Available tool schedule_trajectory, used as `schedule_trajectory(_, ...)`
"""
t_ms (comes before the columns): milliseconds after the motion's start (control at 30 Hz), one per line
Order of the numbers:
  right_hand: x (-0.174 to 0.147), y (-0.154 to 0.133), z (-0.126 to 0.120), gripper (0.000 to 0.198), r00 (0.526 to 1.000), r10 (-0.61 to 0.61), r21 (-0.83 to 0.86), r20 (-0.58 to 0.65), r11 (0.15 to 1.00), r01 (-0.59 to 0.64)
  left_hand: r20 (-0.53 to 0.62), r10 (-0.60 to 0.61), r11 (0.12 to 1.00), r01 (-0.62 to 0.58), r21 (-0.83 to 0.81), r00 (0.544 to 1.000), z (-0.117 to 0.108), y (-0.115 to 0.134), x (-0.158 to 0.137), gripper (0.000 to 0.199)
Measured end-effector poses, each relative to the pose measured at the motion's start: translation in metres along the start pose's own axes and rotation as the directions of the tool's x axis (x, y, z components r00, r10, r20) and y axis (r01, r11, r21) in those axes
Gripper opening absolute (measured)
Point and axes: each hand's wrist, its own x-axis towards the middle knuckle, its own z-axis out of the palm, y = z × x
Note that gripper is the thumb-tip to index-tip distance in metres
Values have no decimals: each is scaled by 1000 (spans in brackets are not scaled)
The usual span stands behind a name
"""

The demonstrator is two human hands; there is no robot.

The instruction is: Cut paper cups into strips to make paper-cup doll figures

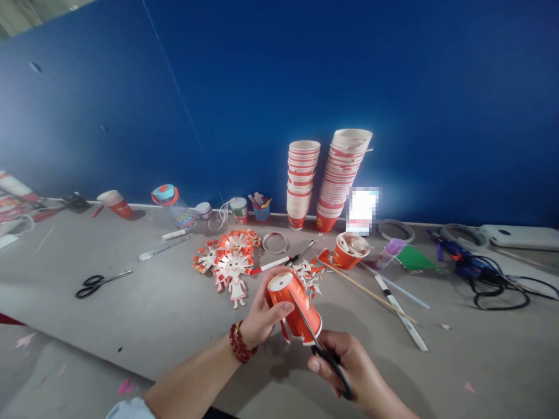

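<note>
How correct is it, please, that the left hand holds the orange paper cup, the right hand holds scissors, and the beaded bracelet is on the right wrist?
Not quite: the head view shows the beaded bracelet on the left wrist, not the right. The left hand does hold the orange paper cup and the right hand the scissors.

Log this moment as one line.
Left hand: holds red paper cup; right hand: holds scissors, blade along cup's side; behind: cup stacks

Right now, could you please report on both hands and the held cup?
Left hand holding red paper cup, tilted. Right hand gripping black-handled scissors against the cup's side. Paper scraps lying just beyond.
</note>
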Motion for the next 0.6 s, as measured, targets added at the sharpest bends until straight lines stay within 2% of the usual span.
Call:
schedule_trajectory(167, 1, -2, 2, 62, 1000, 26, 59, -2, 998, -26, -61, -26, 1000, 26, -11, 998, -2, -2, -1, 48)
schedule_trajectory(300, 0, -8, 1, 62, 998, 21, 91, 57, 996, -26, -173, -30, 998, 20, -61, 984, -6, -1, 1, 49)
schedule_trajectory(433, -2, -13, -5, 63, 985, 30, 93, 167, 995, -47, -249, -9, 989, -27, -142, 968, -13, 5, 8, 47)
schedule_trajectory(600, -3, -15, -7, 63, 974, 43, 97, 220, 993, -66, -301, -36, 985, -17, -172, 953, -18, 10, 11, 49)
